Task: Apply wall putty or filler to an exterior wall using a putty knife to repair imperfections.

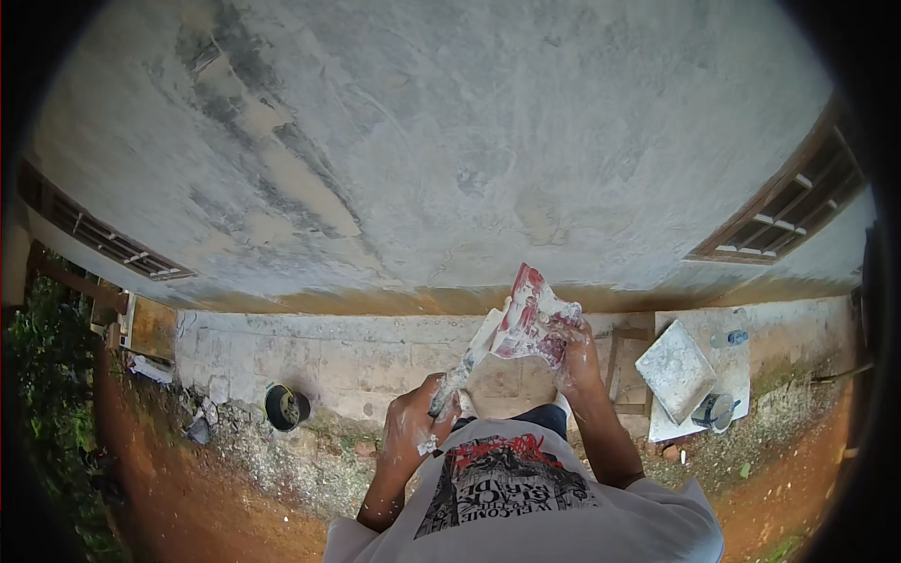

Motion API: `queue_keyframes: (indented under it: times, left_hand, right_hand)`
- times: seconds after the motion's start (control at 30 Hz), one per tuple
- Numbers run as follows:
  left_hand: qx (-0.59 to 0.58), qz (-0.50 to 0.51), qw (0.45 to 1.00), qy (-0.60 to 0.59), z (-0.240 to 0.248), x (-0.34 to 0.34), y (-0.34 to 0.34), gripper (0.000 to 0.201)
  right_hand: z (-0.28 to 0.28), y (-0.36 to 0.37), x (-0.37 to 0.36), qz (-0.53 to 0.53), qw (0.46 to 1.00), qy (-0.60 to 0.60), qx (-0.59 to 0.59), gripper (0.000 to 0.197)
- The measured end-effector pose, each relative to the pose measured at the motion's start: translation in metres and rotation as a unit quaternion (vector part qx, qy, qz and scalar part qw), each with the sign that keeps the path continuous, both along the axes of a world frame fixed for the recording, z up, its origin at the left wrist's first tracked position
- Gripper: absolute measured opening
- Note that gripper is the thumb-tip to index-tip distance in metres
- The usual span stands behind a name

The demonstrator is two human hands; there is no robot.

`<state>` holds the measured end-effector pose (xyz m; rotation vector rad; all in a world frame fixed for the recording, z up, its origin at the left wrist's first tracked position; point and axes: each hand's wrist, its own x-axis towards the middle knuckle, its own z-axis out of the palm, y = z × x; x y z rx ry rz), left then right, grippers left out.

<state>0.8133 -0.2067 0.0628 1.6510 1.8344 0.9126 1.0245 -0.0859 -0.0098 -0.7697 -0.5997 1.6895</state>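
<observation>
My left hand is closed round the handle of a putty knife smeared with white paste. Its blade end points up and to the right, against a red, bent piece coated with the same paste. My right hand, with white smears on its fingers, grips that red piece by its right side. Whether the red piece is a plastic sheet or a packet, I cannot tell. Both hands are in front of my body, apart from the patchy grey-white wall.
A paved ledge runs along the wall's foot. At left stands a dark bucket. To the right lie a white-smeared square board, a small pail and a plastic bottle. Barred windows flank the wall.
</observation>
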Motion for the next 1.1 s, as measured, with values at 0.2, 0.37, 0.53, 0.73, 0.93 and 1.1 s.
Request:
queue_keyframes:
  times: [0.2, 0.37, 0.53, 0.73, 0.93, 1.1]
  left_hand:
    - [-0.028, 0.071, 0.997, -0.003, 0.017, -0.104, -0.061, 0.021]
    - [-0.039, 0.117, 0.992, -0.028, 0.016, -0.146, -0.086, 0.024]
    - [-0.021, 0.158, 0.987, -0.027, -0.002, -0.184, -0.114, 0.028]
    - [-0.052, 0.273, 0.96, -0.037, -0.019, -0.238, -0.126, 0.026]
    - [-0.048, 0.29, 0.956, -0.026, -0.023, -0.32, -0.09, 0.017]
    - [-0.013, 0.244, 0.97, 0.01, -0.022, -0.405, -0.053, 0.013]
  right_hand:
    - [0.014, -0.016, -0.129, 0.066, 0.995, -0.015, -0.068, 0.02]
    - [0.004, -0.02, -0.193, 0.132, 0.989, -0.011, -0.062, 0.02]
    - [0.0, -0.006, -0.251, 0.131, 0.988, 0.013, -0.076, 0.02]
    - [0.03, 0.01, -0.323, 0.174, 0.982, 0.072, 0.014, 0.021]
    - [0.02, 0.083, -0.363, 0.168, 0.977, 0.133, -0.003, 0.038]
    - [0.071, 0.118, -0.396, -0.008, 0.973, 0.118, 0.198, 0.041]
